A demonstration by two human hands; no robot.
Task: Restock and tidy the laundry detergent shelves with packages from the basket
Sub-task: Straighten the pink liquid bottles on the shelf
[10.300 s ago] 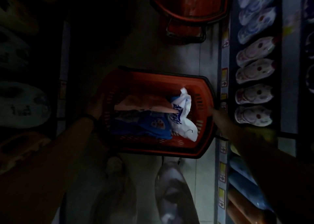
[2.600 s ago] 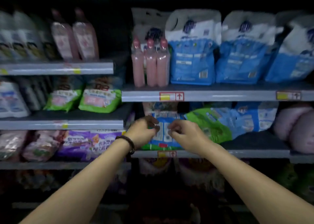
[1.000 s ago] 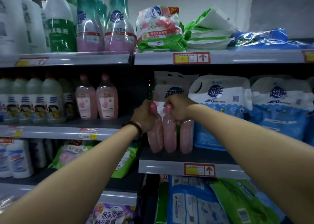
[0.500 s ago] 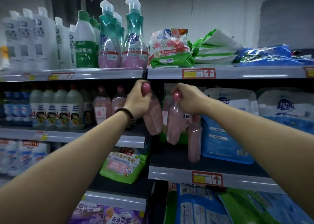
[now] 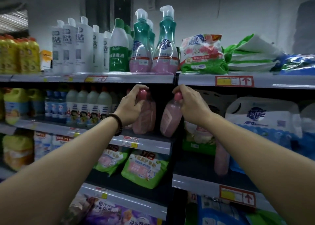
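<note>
My left hand (image 5: 132, 106) grips the neck of a pink bottle (image 5: 144, 120) with a pink cap, which stands at the right end of the left bay's middle shelf (image 5: 150, 142). My right hand (image 5: 189, 103) grips the cap end of a second pink bottle (image 5: 170, 120), tilted and held in the air at the divider between the two bays. A third pink bottle (image 5: 221, 158) stays on the right bay's lower shelf (image 5: 196, 182), partly hidden behind my right forearm. The basket is out of view.
Teal pump bottles (image 5: 164, 45) and white bottles (image 5: 73, 44) fill the top shelf. White-and-blue detergent bags (image 5: 262, 120) sit right of my right hand. Green pouches (image 5: 144, 168) lie below the pink bottles; white bottles with blue labels (image 5: 92, 105) stand to the left.
Both hands have carried their pink bottles leftwards from the right bay. The left bottle now stands on the left bay's shelf; the right one hangs at the divider.
</note>
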